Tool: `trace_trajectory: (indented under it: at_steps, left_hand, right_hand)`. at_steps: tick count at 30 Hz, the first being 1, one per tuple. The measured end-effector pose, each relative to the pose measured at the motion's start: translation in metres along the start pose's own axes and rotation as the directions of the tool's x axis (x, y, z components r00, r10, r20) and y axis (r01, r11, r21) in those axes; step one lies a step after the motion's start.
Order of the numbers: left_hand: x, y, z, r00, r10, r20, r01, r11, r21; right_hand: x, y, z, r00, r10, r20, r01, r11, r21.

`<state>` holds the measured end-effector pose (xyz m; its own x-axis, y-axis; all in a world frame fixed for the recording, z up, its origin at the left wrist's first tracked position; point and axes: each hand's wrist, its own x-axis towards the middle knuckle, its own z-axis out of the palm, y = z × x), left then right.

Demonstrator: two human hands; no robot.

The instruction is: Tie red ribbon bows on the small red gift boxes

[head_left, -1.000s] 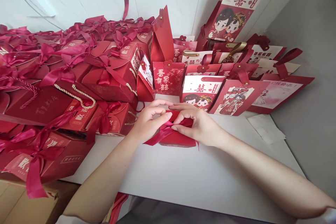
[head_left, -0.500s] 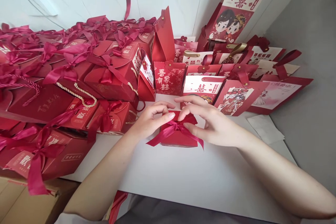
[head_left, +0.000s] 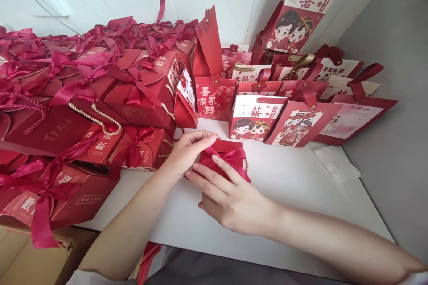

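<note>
A small red gift box (head_left: 230,144) stands on the white table in front of me, with a magenta ribbon bow (head_left: 235,155) tied across its top. At the box's left side, my left hand (head_left: 190,150) has thumb and index finger closed at the bow's left loop. My right hand (head_left: 230,198) reaches across the front of the box, fingers stretched out toward the left, over the lower part of the bow. Its fingers hide the bow's left tail and much of the box front. A twisted cord handle (head_left: 247,165) shows at the box's right side.
Stacked red gift boxes (head_left: 143,93) with ribbon bows fill the left. Behind the box stand several printed paper gift boxes (head_left: 256,118) and a tall one (head_left: 299,13). White tissue (head_left: 337,163) lies at the right of the table (head_left: 301,213). A cardboard carton (head_left: 30,258) is at lower left.
My right hand has moved from the bow's right side down and left, across the front of the box. My left hand has shifted slightly, its thumb now at the left loop. The box has turned a little.
</note>
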<state>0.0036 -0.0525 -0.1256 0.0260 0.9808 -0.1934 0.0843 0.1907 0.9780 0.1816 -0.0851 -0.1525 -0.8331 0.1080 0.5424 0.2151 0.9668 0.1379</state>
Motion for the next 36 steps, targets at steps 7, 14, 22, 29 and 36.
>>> trace_trajectory:
  at_steps: [7, 14, 22, 29, 36]
  left_hand:
    - [0.003, -0.007, -0.001, 0.998, -0.008, -0.058, 0.005, 0.998, -0.068]
    - [0.003, -0.008, 0.001, 0.997, -0.044, -0.059, 0.036, 0.993, -0.117]
    - [0.002, -0.008, -0.001, 0.999, 0.031, -0.015, -0.029, 0.997, 0.067]
    - [-0.003, 0.004, -0.018, 0.974, 0.064, 0.218, -0.133, 0.937, 0.322]
    - [-0.003, 0.007, -0.022, 0.954, 0.075, 0.289, -0.164, 0.941, 0.295]
  right_hand:
    - [0.006, -0.001, -0.026, 0.99, 0.138, 0.023, -0.14, 0.965, 0.223]
    - [0.006, 0.023, -0.073, 0.981, 0.123, 0.147, -0.177, 0.882, 0.438]
    - [0.001, 0.042, -0.082, 0.893, 0.097, 0.44, -0.352, 0.761, 0.545]
    - [-0.006, 0.043, -0.079, 0.822, 0.097, 0.562, -0.426, 0.759, 0.492]
    - [-0.008, 0.071, -0.09, 0.787, 0.392, 0.477, -0.614, 0.581, 0.535]
